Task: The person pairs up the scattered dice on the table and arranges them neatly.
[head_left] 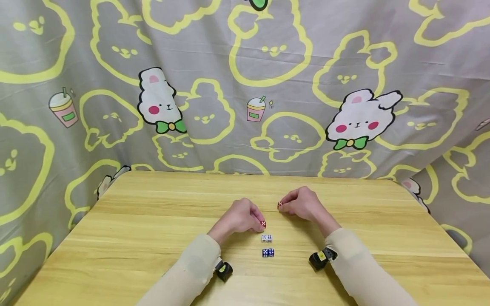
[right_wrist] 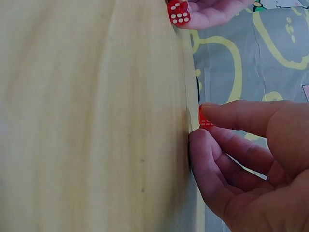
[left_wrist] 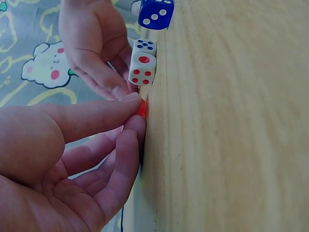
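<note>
My left hand (head_left: 243, 216) pinches a red die (head_left: 263, 224) between thumb and fingers, low over the table. In the left wrist view only a sliver of that red die (left_wrist: 142, 108) shows between the fingertips. Farther back and to the right, my right hand (head_left: 302, 205) pinches a second red die (head_left: 280, 205); its dotted side (right_wrist: 206, 123) peeks out below the thumb in the right wrist view. Just in front of the left hand, two white dice (head_left: 266, 238) sit side by side. Nearer to me lies a pair of blue dice (head_left: 268, 253), also touching each other.
The wooden table (head_left: 153, 238) reaches back to a grey curtain (head_left: 214, 55) with yellow outlines and cartoon bears. Black wrist cameras (head_left: 223, 270) hang from both cream sleeves (head_left: 187, 270), close to the tabletop.
</note>
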Demonstrator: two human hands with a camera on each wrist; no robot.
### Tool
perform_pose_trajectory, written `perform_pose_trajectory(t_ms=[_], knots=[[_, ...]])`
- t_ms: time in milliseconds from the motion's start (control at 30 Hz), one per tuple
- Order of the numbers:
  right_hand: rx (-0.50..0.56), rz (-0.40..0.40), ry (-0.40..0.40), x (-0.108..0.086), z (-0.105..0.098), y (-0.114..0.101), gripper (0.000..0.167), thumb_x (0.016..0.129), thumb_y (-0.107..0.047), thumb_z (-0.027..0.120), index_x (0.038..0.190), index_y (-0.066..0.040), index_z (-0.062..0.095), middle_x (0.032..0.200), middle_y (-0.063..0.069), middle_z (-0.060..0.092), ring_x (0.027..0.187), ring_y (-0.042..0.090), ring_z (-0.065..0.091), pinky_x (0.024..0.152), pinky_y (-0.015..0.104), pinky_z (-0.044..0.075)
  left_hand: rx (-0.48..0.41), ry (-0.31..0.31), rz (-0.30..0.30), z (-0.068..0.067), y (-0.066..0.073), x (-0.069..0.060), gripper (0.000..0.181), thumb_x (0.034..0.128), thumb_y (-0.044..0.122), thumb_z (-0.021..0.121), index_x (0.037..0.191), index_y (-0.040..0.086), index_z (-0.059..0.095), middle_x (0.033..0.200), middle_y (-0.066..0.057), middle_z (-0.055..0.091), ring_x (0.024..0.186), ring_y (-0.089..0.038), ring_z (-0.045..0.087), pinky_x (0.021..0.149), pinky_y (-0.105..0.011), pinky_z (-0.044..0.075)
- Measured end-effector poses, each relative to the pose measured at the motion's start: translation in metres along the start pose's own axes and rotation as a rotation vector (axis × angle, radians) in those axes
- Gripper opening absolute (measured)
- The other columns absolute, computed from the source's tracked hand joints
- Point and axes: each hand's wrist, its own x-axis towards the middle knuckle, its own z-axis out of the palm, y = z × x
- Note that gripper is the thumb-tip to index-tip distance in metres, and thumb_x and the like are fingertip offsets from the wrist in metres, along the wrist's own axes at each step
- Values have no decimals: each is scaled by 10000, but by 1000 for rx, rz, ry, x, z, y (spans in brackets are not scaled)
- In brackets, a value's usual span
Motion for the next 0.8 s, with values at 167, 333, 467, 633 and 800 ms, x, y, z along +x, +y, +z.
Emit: perform_pose_trajectory(t_ms=[167,333,467,633,800], knots=[[10,-7,-24,-5,3,0,123,853,-165,879,953,-108,834,913,25,790,767,123,680,676,231,550,12,0,-6,1,1,0,157,763,10,917,832,78,794,728,-23,762,632,-130,662,602,-228,493],[1,-11,-64,-11,5,-3,106,856,-139,872,949,-112,829,895,8,786,757,127,672,676,241,545,20,2,-10,1,1,1,155,764,14,918,828,83,794,721,-19,762,627,-128,666,600,-229,491],[-5,-11,-93,-18,8,-7,97,850,-129,873,934,-120,826,862,2,769,731,132,642,639,245,509,16,3,-12,1,2,0,156,763,17,920,831,84,796,723,-19,764,632,-133,670,600,-231,495],[-21,-26,-104,-25,12,-11,83,840,-112,876,904,-127,826,805,-3,749,696,134,625,621,249,496,8,2,-11,1,3,-1,158,761,6,917,840,73,799,729,-32,769,627,-141,677,590,-235,505],[-50,-39,-93,-30,17,-14,71,839,-99,871,858,-149,823,764,-11,735,676,139,618,622,255,489,-6,-2,-14,0,2,0,156,768,-2,910,848,68,796,728,-33,768,627,-143,688,589,-237,522]])
